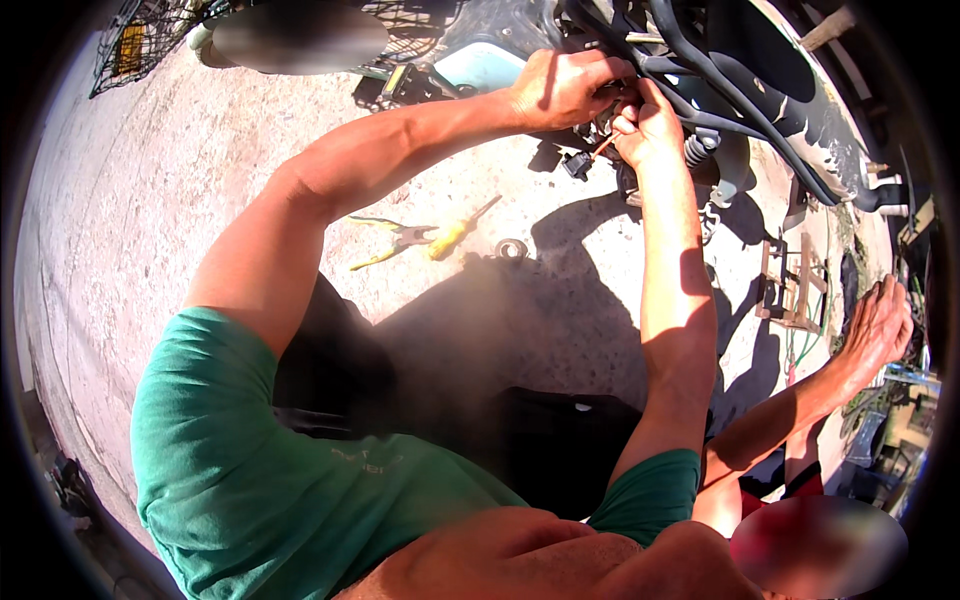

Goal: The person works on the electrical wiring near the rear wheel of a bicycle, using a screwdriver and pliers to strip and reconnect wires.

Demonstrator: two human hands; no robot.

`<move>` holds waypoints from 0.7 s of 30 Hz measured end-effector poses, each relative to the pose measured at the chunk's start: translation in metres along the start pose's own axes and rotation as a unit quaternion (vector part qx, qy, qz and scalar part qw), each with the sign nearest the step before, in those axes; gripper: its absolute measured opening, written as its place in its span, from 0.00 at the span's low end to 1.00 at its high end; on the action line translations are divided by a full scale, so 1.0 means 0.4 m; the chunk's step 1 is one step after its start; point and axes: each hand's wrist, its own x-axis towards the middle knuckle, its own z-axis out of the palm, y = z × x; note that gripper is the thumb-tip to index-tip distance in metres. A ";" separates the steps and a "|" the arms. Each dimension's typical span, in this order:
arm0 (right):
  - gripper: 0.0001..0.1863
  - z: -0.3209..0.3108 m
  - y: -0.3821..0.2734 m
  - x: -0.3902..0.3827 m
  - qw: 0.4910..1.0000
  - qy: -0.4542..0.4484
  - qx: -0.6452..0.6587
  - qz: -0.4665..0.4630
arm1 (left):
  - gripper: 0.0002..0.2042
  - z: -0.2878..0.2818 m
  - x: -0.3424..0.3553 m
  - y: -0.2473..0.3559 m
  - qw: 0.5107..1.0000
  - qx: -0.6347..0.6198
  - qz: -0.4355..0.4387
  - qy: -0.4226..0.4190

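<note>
At the top of the view, against the dark underside of a vehicle, we have both our hands raised into a tangle of black hoses [700, 60] and wiring. Our left hand [560, 88] curls over a bundle of black connectors [605, 118], its fingers closed around them. Our right hand [645, 125] sits just beside it, touching it, fingers pinched together on a thin orange-handled tool [603, 146] whose tip is hidden among the connectors. A loose black plug [577, 164] hangs just below the two hands.

On the sunlit concrete ground [150, 200] beneath our forearms lie yellow-handled pliers [395, 240], a yellow screwdriver [458, 232] just beside them, and a small metal ring [511, 248] near the screwdriver's handle. At the right edge, another person's hand [878, 325] rests well apart from ours — open, near a small wooden frame [790, 285].
</note>
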 end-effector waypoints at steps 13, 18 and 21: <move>0.04 -0.033 0.002 0.028 0.999 -0.034 0.029 0.006 | 0.14 0.008 0.021 -0.058 0.990 0.089 0.112 0.003; 0.08 -0.008 -0.004 0.010 1.000 -0.006 -0.012 0.007 | 0.11 0.024 0.025 -0.058 0.993 0.067 0.094 0.017; 0.07 -0.014 -0.003 0.007 1.000 -0.001 -0.022 0.009 | 0.11 0.038 0.028 -0.038 0.996 0.078 0.036 -0.010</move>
